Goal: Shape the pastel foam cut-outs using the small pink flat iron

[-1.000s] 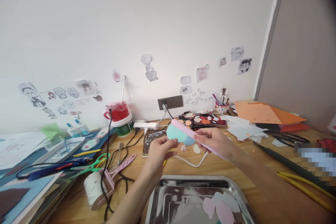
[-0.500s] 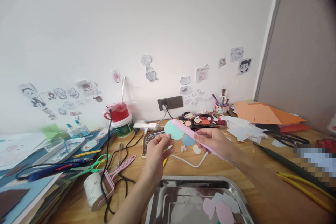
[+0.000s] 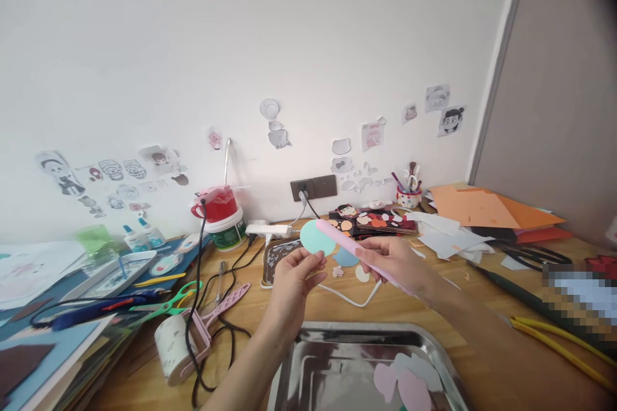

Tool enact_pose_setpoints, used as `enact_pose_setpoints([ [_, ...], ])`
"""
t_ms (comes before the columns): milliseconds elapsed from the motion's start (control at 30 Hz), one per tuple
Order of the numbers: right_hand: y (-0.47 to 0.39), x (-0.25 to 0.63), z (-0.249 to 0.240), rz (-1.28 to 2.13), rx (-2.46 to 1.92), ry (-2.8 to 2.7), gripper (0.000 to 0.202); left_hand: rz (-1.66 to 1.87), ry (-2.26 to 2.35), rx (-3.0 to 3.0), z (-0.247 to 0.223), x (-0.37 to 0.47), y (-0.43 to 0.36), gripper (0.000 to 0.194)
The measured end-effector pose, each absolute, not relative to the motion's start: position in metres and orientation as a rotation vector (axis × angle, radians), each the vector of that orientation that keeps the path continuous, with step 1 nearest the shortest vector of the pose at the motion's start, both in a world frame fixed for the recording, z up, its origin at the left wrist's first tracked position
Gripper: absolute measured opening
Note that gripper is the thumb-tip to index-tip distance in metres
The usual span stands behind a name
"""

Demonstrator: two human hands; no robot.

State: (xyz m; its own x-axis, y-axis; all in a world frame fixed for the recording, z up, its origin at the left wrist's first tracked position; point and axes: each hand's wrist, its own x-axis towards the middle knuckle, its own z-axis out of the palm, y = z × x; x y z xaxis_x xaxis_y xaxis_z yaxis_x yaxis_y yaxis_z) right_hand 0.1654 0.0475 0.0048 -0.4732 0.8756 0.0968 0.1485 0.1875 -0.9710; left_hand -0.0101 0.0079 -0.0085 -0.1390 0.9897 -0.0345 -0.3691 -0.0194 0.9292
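Between the thumb and fingers of my left hand (image 3: 296,276) is a mint-green paper circle (image 3: 315,239), pinched at its lower edge. My right hand (image 3: 388,260) grips a long pink stick (image 3: 344,239) with a rounded tip. The stick slants up to the left, and its tip overlaps the circle's upper right edge. I cannot tell whether the stick presses on the circle. Behind my hands, a blue paper shape (image 3: 346,258) and small pale cutouts lie on the wooden table.
A metal tray (image 3: 337,332) with pink and grey cutouts (image 3: 412,385) stands in front. At left are a pink-handled lint roller (image 3: 176,350), green scissors (image 3: 168,308) and black cables. Orange paper (image 3: 472,209) and yellow-handled scissors (image 3: 559,343) lie at right.
My left fingers have shifted slightly right along the circle's lower edge, and the circle has moved a little left. The pink stick stays nearly where it was in my right hand.
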Motion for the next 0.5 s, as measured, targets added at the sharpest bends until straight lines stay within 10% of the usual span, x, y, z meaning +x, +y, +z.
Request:
enact_pose_setpoints([
  [500, 0.0412, 0.1639, 0.0137, 1.302, -1.004, -1.734, 0.026, 1.561, 1.014, 0.784, -0.0057, -0.0162, 0.0092, 0.019],
])
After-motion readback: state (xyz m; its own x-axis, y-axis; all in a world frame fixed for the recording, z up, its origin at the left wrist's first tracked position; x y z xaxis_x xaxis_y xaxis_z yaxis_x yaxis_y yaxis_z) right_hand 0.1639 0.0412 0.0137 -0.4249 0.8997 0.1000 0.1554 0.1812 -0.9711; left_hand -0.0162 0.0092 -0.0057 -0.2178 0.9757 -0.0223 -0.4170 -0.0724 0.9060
